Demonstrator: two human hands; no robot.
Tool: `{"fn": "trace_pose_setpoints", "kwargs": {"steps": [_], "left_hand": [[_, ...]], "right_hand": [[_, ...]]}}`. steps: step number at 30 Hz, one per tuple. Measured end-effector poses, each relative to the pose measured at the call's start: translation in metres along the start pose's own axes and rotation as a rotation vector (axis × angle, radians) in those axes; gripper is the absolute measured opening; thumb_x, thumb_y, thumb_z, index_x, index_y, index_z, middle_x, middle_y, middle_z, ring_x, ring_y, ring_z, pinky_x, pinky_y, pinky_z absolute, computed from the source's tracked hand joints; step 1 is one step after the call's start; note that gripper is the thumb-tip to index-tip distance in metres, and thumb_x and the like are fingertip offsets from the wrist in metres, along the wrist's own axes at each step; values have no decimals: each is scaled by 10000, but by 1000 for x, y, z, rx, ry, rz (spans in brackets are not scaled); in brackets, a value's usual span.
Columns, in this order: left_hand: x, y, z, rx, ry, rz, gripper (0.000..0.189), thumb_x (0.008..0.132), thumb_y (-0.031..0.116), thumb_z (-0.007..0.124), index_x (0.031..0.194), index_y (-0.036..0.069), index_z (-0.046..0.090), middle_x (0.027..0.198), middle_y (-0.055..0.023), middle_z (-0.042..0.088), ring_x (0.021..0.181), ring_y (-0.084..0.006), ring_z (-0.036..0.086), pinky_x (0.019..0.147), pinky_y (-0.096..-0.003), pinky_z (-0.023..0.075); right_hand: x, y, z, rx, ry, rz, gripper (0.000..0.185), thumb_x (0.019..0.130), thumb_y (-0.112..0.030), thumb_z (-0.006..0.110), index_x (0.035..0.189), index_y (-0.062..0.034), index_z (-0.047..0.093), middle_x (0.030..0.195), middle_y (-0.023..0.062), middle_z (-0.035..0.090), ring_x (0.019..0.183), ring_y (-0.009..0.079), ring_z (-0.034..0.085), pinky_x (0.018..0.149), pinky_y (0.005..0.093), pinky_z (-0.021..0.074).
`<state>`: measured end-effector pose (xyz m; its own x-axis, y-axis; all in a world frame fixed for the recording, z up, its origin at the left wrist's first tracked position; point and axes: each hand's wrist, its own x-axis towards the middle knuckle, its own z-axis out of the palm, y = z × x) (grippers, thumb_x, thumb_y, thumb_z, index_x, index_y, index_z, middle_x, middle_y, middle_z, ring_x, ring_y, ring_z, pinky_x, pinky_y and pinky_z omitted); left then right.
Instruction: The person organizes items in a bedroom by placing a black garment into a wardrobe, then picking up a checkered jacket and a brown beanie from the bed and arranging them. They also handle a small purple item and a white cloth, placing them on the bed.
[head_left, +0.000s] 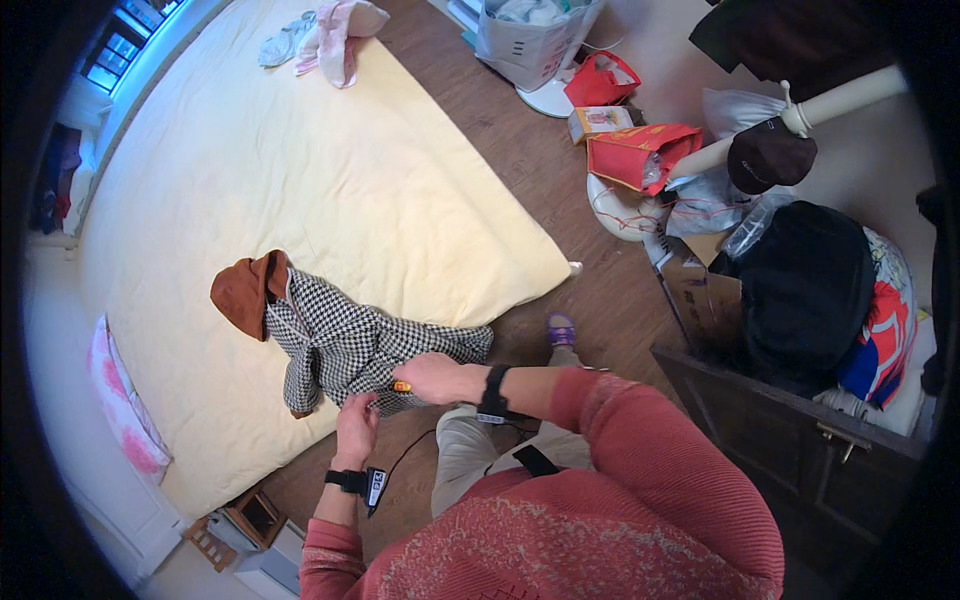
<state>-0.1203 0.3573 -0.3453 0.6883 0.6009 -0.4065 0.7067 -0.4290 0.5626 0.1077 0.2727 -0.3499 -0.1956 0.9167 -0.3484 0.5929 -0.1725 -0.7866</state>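
A black-and-white houndstooth coat (352, 330) with a rust-brown hood (241, 296) lies spread on the near corner of the bed (360, 195). Over its lower part is my right hand (433, 377), fingers curled around a small yellow-and-red item (403, 387), mostly hidden beneath them. My left hand (358, 429) is at the coat's near edge with bent fingers. Its fingertips overlap the cloth in view, and I cannot tell whether they grip anything.
Folded pink-and-white cloth (337, 37) lies at the bed's far end. To the right stand a red gift bag (637, 156), a white pole (709, 161) with a dark cap (772, 154), and a cardboard box (701, 300). A dark wooden panel (780, 435) is close on my right.
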Motion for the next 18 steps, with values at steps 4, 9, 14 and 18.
{"fn": "trace_pose_setpoints", "kwargs": {"steps": [4,9,14,18], "left_hand": [[-11,36,23,25,-96,-5,245,774,28,641,1016,69,639,865,-156,603,770,-337,600,695,-405,492],[-6,114,76,-161,-235,118,227,781,91,619,1006,63,638,919,-179,622,830,-369,601,727,-430,502],[31,258,113,151,-454,195,249,783,97,602,1029,67,627,904,-200,606,869,-402,593,744,-451,495],[81,373,143,110,-420,390,257,789,29,604,1046,42,605,863,-172,589,800,-371,589,707,-413,496]], "right_hand": [[-92,-11,-91,197,77,-122,206,847,-110,546,1036,-60,612,881,188,653,861,373,647,739,474,503],[-245,-24,-233,301,259,-661,254,858,-123,549,1103,-59,563,882,175,646,819,308,661,670,407,520],[-404,-32,-322,194,456,-888,231,792,-148,559,998,-43,571,802,70,582,792,175,601,580,297,442],[-480,-17,-354,-47,600,-726,334,754,-214,594,1021,-19,547,805,60,559,787,191,571,603,318,430]]}}
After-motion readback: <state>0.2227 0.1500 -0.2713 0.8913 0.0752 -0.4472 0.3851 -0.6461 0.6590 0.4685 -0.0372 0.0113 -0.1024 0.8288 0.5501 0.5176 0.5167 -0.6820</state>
